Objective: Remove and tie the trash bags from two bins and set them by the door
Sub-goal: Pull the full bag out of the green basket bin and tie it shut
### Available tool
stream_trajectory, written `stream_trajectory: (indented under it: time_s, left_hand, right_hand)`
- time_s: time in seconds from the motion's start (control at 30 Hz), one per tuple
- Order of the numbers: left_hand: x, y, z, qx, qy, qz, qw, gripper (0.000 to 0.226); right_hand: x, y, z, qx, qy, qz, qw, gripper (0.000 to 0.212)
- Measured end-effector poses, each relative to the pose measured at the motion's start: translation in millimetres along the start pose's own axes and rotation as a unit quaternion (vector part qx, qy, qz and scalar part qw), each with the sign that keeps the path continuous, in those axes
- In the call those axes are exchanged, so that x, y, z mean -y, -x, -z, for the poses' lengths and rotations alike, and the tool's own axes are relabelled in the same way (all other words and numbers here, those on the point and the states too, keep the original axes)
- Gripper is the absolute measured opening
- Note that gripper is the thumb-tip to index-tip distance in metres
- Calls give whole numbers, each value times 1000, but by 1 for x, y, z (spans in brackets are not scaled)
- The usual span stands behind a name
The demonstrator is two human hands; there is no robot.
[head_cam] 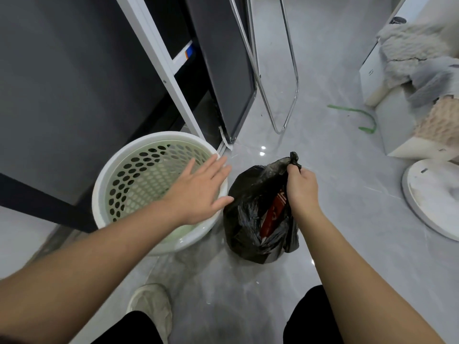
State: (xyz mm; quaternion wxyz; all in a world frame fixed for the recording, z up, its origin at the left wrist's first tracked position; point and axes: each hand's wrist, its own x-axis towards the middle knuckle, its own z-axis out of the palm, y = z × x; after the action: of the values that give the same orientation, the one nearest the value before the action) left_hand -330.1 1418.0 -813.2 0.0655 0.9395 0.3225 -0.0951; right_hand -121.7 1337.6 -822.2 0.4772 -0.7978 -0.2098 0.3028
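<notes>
A black trash bag [250, 219] stands on the grey floor, with something red showing through a gap in its side. My right hand [301, 186] grips the bag's gathered neck, and a twisted tip sticks up above my fingers. To its left sits a round white bin [109, 175] with a pale green perforated wall and no bag inside. My left hand [198, 189] hovers flat over the bin's right rim, fingers spread, holding nothing.
A dark cabinet and a white frame leg [173, 78] stand behind the bin. Chrome chair legs [280, 95] rise beyond the bag. A green strip [357, 115] lies on the floor. At right are a white round base [432, 194] and fluffy cloths [419, 53].
</notes>
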Motion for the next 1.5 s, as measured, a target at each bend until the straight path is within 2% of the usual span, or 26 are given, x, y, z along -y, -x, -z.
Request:
stream_trajectory:
  time_s: [0.13, 0.4, 0.47, 0.53, 0.6, 0.67, 0.73, 0.77, 0.8, 0.83, 0.9, 0.97, 1.1, 1.3, 1.37, 1.5]
  left_hand:
    - [0, 0, -22, -5, -42, -6, 999, 77]
    - [2, 3, -27, -45, -93, -19, 994, 77]
    - [-7, 5, -24, -91, -106, -52, 989, 79]
    - [-24, 7, -24, -121, -102, -120, 980, 87]
    - [-47, 10, -22, -120, -55, -135, 982, 96]
    - [-72, 9, -18, -84, 14, -83, 993, 82]
    - [-92, 1, -18, -59, 143, -10, 988, 47]
    - [-100, -5, -19, -43, 252, 33, 966, 31]
    - [-106, -12, -19, -22, 374, 80, 924, 16]
    - [-108, -19, -19, -4, 472, 126, 873, 12]
    - [-105, -30, -17, 2, 569, 182, 802, 20]
    - [-94, -36, -9, -26, 595, 198, 778, 21]
    - [-75, -43, 13, -51, 572, 181, 799, 18]
    - [-60, -56, 40, -50, 531, 135, 835, 19]
    - [-62, -58, 46, -30, 535, 124, 835, 20]
    - [-67, -57, 51, 39, 554, 93, 827, 16]
  right_hand:
    - [-4, -2, 4, -5, 35, 4, 999, 35]
    - [-4, -1, 13, 5, 33, 15, 999, 32]
    - [-3, -1, 17, 8, 26, 14, 1000, 33]
    - [-3, -4, 23, 7, 14, 11, 1000, 36]
    - [-2, -6, 29, 3, 2, 11, 1000, 37]
    - [-3, -7, 32, -2, 7, 18, 1000, 37]
    - [-6, -7, 31, -2, 20, 30, 999, 38]
    - [-7, -7, 30, 0, 23, 35, 999, 38]
    - [-9, -7, 30, 3, 26, 35, 999, 37]
    - [-11, -7, 30, 7, 31, 33, 999, 36]
    - [-13, -6, 32, 23, 46, 17, 999, 35]
    - [-15, -5, 35, 49, 56, 12, 997, 36]
    - [-14, 1, 41, 145, 126, 28, 981, 34]
    - [0, 18, 38, 304, 186, 91, 930, 31]
    - [-1, 22, 34, 314, 235, 114, 913, 35]
    - [-3, 24, 25, 240, 304, 157, 909, 25]
